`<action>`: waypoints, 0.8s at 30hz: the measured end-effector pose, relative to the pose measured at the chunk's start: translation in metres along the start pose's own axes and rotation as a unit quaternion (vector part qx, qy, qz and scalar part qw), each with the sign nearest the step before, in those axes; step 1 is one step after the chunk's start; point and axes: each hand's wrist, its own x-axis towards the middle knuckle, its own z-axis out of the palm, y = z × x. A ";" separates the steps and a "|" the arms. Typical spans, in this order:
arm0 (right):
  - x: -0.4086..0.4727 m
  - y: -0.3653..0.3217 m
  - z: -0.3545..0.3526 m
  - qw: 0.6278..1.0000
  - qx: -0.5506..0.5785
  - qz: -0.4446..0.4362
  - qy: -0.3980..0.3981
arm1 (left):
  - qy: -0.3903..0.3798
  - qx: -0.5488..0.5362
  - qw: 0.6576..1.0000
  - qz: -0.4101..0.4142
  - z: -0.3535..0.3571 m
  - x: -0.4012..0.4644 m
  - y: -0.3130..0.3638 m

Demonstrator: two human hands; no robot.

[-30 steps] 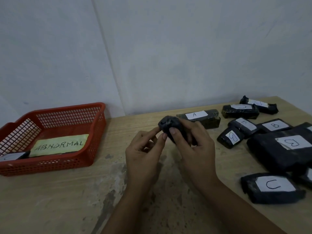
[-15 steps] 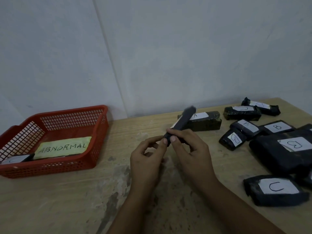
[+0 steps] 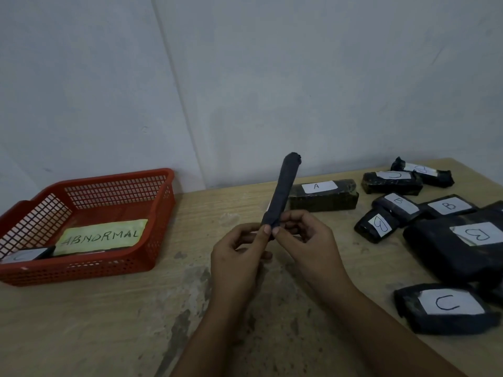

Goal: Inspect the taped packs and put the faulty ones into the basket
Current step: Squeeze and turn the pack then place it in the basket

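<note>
1. One view only, from the head. Both hands pinch the lower end of a slim black taped pack (image 3: pixel 283 194): left hand (image 3: pixel 239 257) and right hand (image 3: pixel 307 246) grasp it with the fingertips, and it stands almost upright above the wooden table (image 3: pixel 109 322).
2. One labelled pack (image 3: pixel 25 255) lies already in the red basket (image 3: pixel 160 213), beside the "ABNORMAL" card (image 3: pixel 100 236); I judge the sorting is at an early stage.
3. Many packs wait at the right, among them pack A (image 3: pixel 324 195) and pack C (image 3: pixel 446 308).
4. Hidden: the label of the held pack, and any fault on it. The pack in the basket is cut by the edge.
</note>
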 end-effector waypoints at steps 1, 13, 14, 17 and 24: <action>0.000 0.000 -0.001 1.000 -0.006 0.000 0.003 | -0.001 -0.002 1.000 -0.002 0.000 0.000 0.000; 0.002 0.005 -0.007 0.996 -0.088 -0.006 0.006 | 0.004 0.158 0.985 0.074 0.004 0.001 -0.012; 0.002 0.005 -0.007 0.996 -0.091 -0.004 0.003 | 0.014 0.160 0.984 0.080 0.002 0.001 -0.012; 0.004 0.005 -0.008 0.995 -0.103 0.007 -0.009 | -0.012 0.086 0.995 0.047 0.001 0.001 -0.012; 0.005 0.003 -0.010 0.996 -0.056 -0.032 0.064 | -0.049 0.090 0.993 0.051 0.002 -0.001 -0.010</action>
